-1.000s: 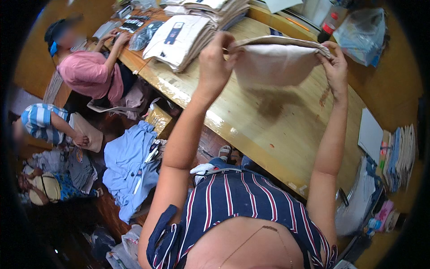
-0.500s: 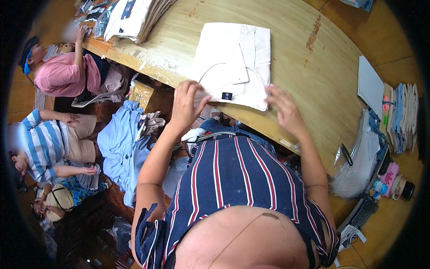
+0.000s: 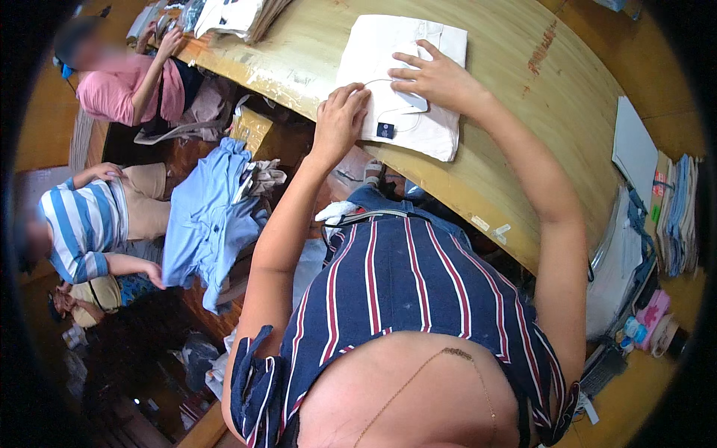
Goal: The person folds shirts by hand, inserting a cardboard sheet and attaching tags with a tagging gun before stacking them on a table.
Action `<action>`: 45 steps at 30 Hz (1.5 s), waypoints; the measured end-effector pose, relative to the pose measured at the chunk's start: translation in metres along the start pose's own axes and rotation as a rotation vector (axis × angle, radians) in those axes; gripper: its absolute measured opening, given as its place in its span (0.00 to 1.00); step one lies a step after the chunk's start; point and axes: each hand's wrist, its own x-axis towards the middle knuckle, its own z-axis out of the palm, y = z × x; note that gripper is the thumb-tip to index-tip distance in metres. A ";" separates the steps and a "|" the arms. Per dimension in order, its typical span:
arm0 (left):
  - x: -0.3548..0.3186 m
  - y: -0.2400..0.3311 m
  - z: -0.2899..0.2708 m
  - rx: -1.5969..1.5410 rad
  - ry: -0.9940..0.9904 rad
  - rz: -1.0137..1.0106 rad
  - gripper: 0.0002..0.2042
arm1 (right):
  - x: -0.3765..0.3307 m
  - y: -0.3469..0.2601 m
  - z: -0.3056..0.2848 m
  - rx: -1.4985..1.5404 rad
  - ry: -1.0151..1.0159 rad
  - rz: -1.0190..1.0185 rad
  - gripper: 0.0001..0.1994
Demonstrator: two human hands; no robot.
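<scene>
A folded white shirt lies on the wooden table in front of me, its neckline toward me and a small dark label inside the collar. My left hand is at the shirt's left edge beside the neckline, fingers bent and drawn together on the fabric. Stretched across the upper middle of the shirt, my right hand has its fingers apart over a white hang tag, partly covering it. Whether any fingertip pinches the tag is hidden.
The wooden table extends to both sides. Stacked folded garments sit at its far left; a white board and upright garment bundles stand right. Blue shirts are piled left, near a co-worker in stripes and another in pink.
Both hands have come onto the shirt: the left to its left edge, the right from the near right corner to the hang tag. The view has shifted slightly.
</scene>
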 end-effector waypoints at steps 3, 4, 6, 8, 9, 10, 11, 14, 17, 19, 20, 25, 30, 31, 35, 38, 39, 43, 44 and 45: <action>-0.001 -0.008 0.007 -0.035 0.086 0.032 0.12 | -0.002 0.005 -0.015 0.031 -0.047 -0.036 0.09; 0.004 -0.010 0.008 -0.073 0.108 -0.055 0.11 | 0.003 0.008 -0.028 0.016 -0.136 0.005 0.08; 0.012 -0.009 0.011 -0.156 0.137 -0.226 0.08 | 0.015 0.008 -0.052 -0.008 -0.321 0.098 0.07; 0.032 -0.006 0.016 -0.152 0.164 -0.258 0.07 | 0.020 0.014 -0.049 -0.052 -0.205 0.151 0.07; 0.040 -0.005 0.017 -0.150 0.176 -0.272 0.06 | 0.021 0.015 -0.037 -0.052 -0.101 0.183 0.07; 0.044 -0.007 0.017 -0.116 0.147 -0.268 0.06 | 0.025 0.017 -0.032 -0.053 0.007 0.209 0.07; 0.046 -0.008 0.019 -0.081 0.119 -0.263 0.07 | 0.022 0.018 -0.029 -0.078 0.060 0.249 0.09; 0.046 -0.008 0.012 -0.265 0.119 -0.373 0.05 | -0.018 0.013 -0.032 0.129 0.176 0.518 0.12; 0.035 -0.019 -0.002 -0.540 0.174 -0.463 0.03 | -0.086 0.003 -0.027 0.557 0.176 0.955 0.16; 0.020 -0.040 -0.007 -0.517 0.232 -0.469 0.05 | -0.130 -0.017 -0.010 0.925 0.223 1.277 0.13; 0.012 -0.051 -0.017 -0.549 0.271 -0.590 0.05 | -0.143 -0.028 -0.007 1.219 0.258 1.439 0.12; -0.026 -0.080 -0.045 -0.356 0.191 -0.860 0.07 | -0.163 -0.058 -0.027 0.996 0.177 1.486 0.16; -0.042 -0.079 -0.064 0.260 -0.072 -0.950 0.17 | -0.289 -0.093 -0.098 -0.008 -0.410 1.848 0.19; -0.041 -0.083 -0.054 0.108 0.016 -0.867 0.17 | -0.290 -0.094 -0.108 -0.037 -0.622 1.999 0.19; -0.009 -0.070 -0.008 -0.370 -0.018 -0.881 0.23 | -0.261 -0.084 -0.043 0.858 0.462 1.799 0.19; 0.019 -0.028 -0.013 -0.188 -0.178 -0.831 0.27 | -0.148 -0.072 -0.013 1.598 0.520 1.559 0.23; 0.018 -0.025 -0.010 -0.123 -0.144 -0.769 0.29 | -0.121 -0.064 -0.003 1.691 0.448 1.519 0.23; 0.022 -0.022 0.002 -0.175 0.298 -0.371 0.09 | -0.063 -0.053 0.009 1.983 0.349 1.386 0.21; 0.025 -0.024 0.003 -0.172 0.269 -0.353 0.07 | -0.060 -0.054 0.015 1.962 0.369 1.375 0.21; 0.029 -0.027 0.004 -0.170 0.238 -0.332 0.06 | -0.059 -0.055 0.025 1.939 0.391 1.365 0.20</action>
